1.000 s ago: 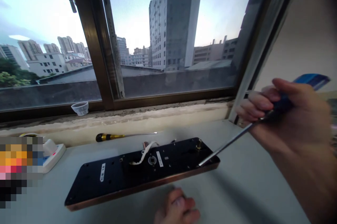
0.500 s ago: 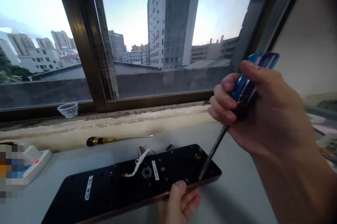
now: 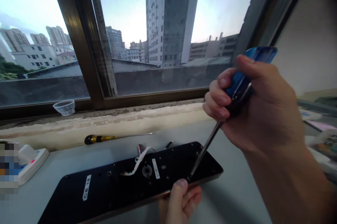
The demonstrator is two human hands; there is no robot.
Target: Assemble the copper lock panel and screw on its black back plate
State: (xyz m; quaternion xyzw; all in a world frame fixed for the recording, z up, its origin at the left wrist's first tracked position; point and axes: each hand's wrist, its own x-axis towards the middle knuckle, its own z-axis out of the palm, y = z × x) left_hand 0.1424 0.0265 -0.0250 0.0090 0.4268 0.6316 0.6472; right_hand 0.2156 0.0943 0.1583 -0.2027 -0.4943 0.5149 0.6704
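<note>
My right hand [image 3: 252, 101] is wrapped round the blue handle of a screwdriver [image 3: 207, 145], whose shaft slants down and left. Its tip meets a small dark spot near the front edge of a long black panel [image 3: 126, 192], close to my left thumb. That panel looks like the back plate of a door lock and bears a white "CE 18" label, screw posts and a white cable [image 3: 141, 160]. Gripping its front edge is my left hand [image 3: 181, 199], thumb on top and fingers curled beneath.
Behind the panel lies a yellow-and-black screwdriver [image 3: 102, 139] on the grey table [image 3: 65, 160]. A clear plastic cup [image 3: 65, 108] stands on the window sill. To the left is a white power strip [image 3: 37, 164] with a red light; assorted items sit at the far right.
The screwdriver tip has moved left along the panel, from near its right end to a spot beside my left thumb. My left hand keeps its hold on the edge.
</note>
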